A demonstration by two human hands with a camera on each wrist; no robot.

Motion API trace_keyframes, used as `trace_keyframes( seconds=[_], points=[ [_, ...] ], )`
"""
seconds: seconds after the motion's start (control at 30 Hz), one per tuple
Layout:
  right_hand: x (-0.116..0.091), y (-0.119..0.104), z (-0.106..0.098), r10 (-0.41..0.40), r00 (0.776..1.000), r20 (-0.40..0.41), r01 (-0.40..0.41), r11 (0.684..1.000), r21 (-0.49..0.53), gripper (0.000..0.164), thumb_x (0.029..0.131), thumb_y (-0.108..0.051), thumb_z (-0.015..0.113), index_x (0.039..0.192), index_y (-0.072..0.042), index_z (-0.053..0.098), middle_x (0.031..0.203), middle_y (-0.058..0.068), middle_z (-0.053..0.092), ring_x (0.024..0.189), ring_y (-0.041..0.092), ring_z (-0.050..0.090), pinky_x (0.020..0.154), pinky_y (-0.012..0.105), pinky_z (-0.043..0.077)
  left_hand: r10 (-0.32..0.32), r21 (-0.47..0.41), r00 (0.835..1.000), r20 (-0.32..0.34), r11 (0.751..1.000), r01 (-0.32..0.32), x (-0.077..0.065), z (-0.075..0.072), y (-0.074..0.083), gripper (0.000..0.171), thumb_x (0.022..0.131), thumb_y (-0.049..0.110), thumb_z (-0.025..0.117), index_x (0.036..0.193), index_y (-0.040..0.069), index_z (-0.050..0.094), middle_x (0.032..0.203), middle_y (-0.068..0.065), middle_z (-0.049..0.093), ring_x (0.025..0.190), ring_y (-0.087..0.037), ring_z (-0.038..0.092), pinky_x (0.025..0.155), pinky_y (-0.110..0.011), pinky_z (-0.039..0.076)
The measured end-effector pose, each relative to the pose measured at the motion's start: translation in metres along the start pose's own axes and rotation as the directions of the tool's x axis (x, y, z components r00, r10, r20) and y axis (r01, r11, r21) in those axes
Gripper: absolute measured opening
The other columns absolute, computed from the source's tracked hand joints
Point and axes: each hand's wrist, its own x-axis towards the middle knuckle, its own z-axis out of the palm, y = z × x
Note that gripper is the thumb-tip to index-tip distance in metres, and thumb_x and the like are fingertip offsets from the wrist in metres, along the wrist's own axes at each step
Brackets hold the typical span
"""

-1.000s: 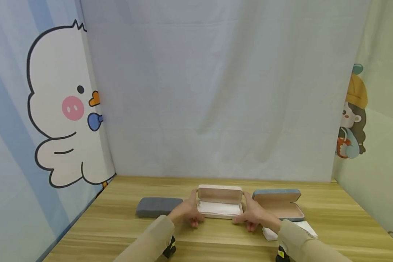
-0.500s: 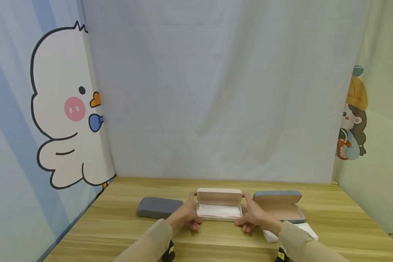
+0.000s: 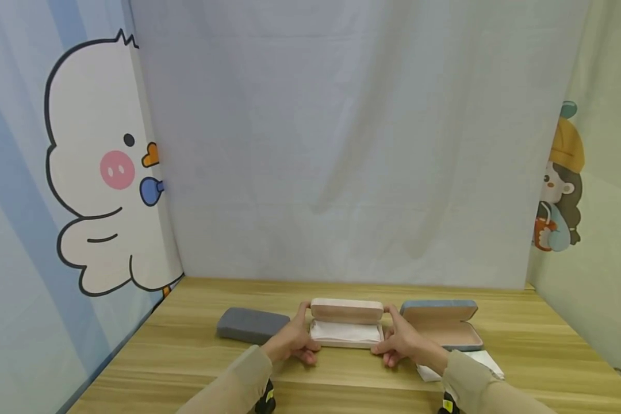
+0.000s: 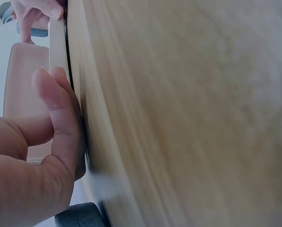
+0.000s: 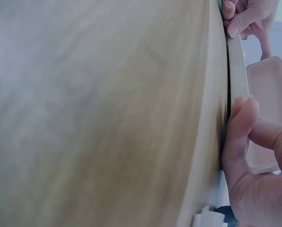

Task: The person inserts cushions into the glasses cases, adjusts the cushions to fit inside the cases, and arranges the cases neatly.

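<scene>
A cream glasses case stands with its lid raised at the middle of the table, its pinkish lining facing me. Folded white cloth lies in its base. My left hand grips the case's left end, thumb at the front edge and index finger reaching up to the lid. On the right end, my right hand holds it the same way. Both wrist views show the lid's pink lining behind the fingers. In the left wrist view, the thumb and a fingertip meet the case's front edge.
A closed grey glasses case lies left of my left hand. To the right, a blue glasses case stands with its lid up. White folded cloth lies before it, partly behind my right forearm. A pale curtain hangs behind the table.
The cream case has come slightly towards me and its lid has tipped a little forward. Both hands have moved with it. The grey case has turned slightly.
</scene>
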Motion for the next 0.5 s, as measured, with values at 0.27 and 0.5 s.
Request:
trace_keyframes(
  seconds=[0.27,0.5],
  points=[
    [-0.0004,0.0007,-0.0013,-0.007,1.0,0.01,0.006,1.0,0.016,0.078,0.084,0.004,0.069,0.137,-0.009,0.014,0.07,0.009,0.054,0.046,0.01,0.057,0.043,0.022,0.051,0.022,-0.011,1.0,0.012,1.0,-0.022,-0.0008,-0.0004,0.0,0.092,0.079,-0.022,0.062,0.144,0.021,0.012,0.063,-0.014,0.054,0.04,-0.013,0.056,0.04,-0.025,0.053],
    [-0.001,0.0021,0.0021,-0.019,1.0,-0.024,0.019,1.0,0.011,0.075,0.082,0.004,0.071,0.132,-0.009,0.016,0.071,0.009,0.052,0.046,0.011,0.058,0.042,0.023,0.051,0.055,-0.026,0.998,0.03,0.998,-0.054,-0.0033,-0.0019,0.0005,0.089,0.079,-0.022,0.06,0.143,0.017,0.012,0.063,-0.019,0.056,0.04,-0.014,0.058,0.042,-0.027,0.055]
  ],
)
